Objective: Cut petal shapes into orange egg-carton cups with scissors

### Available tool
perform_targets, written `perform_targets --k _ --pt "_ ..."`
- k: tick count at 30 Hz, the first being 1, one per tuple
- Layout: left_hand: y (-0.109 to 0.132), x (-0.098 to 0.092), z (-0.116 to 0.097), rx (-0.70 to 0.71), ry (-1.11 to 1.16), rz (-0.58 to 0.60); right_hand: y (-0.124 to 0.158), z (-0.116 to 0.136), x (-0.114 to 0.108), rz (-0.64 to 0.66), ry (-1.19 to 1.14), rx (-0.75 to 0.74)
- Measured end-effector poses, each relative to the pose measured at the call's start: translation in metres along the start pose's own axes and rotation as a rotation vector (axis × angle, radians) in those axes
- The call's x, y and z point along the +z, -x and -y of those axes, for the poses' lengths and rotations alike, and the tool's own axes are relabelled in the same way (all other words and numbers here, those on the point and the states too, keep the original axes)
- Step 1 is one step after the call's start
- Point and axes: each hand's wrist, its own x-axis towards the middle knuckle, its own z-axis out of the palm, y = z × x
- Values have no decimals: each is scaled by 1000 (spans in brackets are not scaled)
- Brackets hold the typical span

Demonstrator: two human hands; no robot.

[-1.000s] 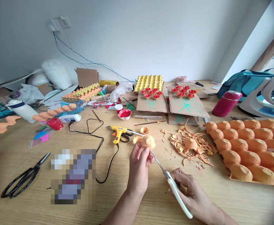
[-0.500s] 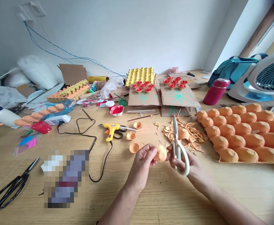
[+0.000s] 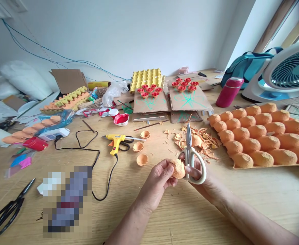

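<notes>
A: What is seen, from the largest down?
B: A wooden worktop (image 3: pixel 129 207), covered with craft things. At its right, an orange egg tray (image 3: pixel 256 136) is laid bumps up. Farther back, two cardboard panels (image 3: pixel 153 104) are topped with red flowers (image 3: pixel 149 90).
A: And nearer?
B: A heap of orange trimmings (image 3: pixel 204 144) is seen just left of the tray.
A: How are the hands occupied?
B: By the right hand (image 3: pixel 197 173), white-handled scissors (image 3: pixel 188 143) are gripped, blades together and pointed away over the heap. To the left, a yellow glue gun (image 3: pixel 116 141) is seen near three cut cups (image 3: pixel 142 159).
A: And the left grip?
B: By the left hand (image 3: pixel 162 177), an orange cup (image 3: pixel 178 168) is pinched just beside the scissor handles. Whether it is also touched by the right fingers cannot be told.
</notes>
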Motion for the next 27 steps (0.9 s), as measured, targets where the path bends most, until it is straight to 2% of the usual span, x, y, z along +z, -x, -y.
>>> perform_targets --k 2,5,12,17,21,24,27 --pt "0 -1 1 -38 34 21 0 0 0 -9 -43 -25" --pt "-1 -2 4 -56 85 -15 1 2 -1 -18 -70 -43" --pt "-3 -4 7 -54 181 -52 1 1 0 -1 0 -62" --pt "-1 4 8 -34 128 -14 1 2 -1 -92 100 -117" --pt "-1 5 9 43 106 -101 2 4 0 -138 242 -179" --pt "-2 0 6 137 50 -158 2 2 -1 -77 369 -209" --pt "-4 -5 0 257 -40 -229 2 -2 -3 9 510 -174"
